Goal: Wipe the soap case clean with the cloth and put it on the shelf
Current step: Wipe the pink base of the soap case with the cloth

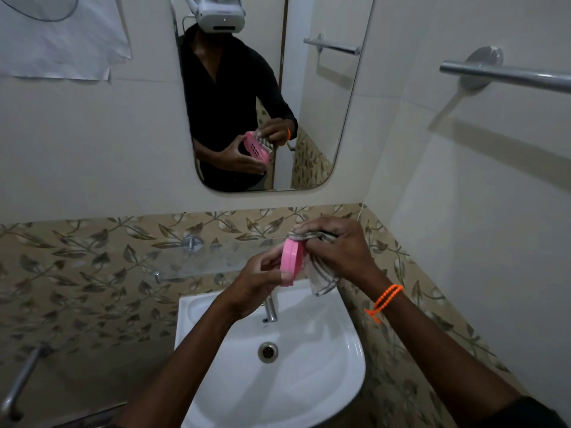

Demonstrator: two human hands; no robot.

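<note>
A pink oval soap case (291, 262) is held on edge above the sink, gripped from the left by my left hand (261, 281). My right hand (338, 248) presses a striped grey-and-white cloth (321, 281) against the case's right side; the cloth hangs down below my fingers. The glass shelf (197, 257) runs along the wall just behind and left of my hands. The mirror shows the case's perforated underside.
A white sink (324, 375) with a chrome tap (271, 308) lies directly below my hands. A mirror (309, 103) hangs on the wall above. A towel bar (506, 75) sticks out at upper right. A metal pipe (21, 381) is at lower left.
</note>
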